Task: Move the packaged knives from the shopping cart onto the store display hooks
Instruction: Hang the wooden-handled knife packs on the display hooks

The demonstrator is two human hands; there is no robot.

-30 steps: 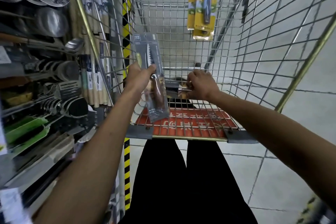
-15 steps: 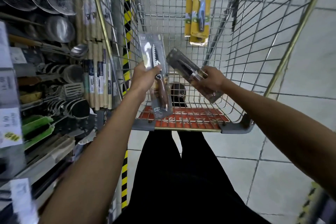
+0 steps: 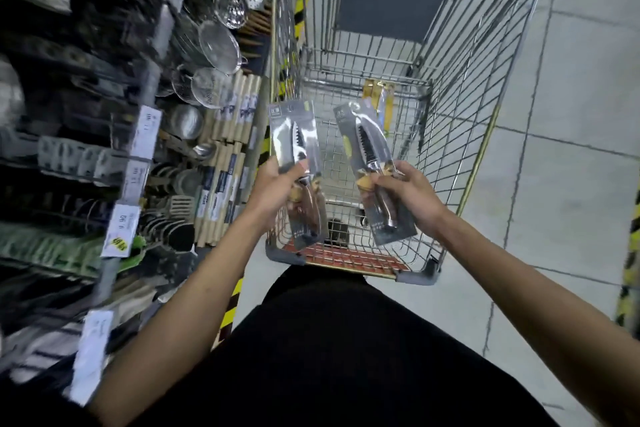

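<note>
Over cart (image 3: 467, 97), grips (image 3: 273, 189) (image 3: 412, 199) around knife packs (image 3: 294, 146) (image 3: 369, 149)

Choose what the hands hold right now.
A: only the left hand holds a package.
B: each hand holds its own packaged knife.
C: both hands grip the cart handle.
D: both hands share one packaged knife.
B: the left hand grips the left packaged knife and the right hand grips the right packaged knife, the two packs apart above the shopping cart.
</note>
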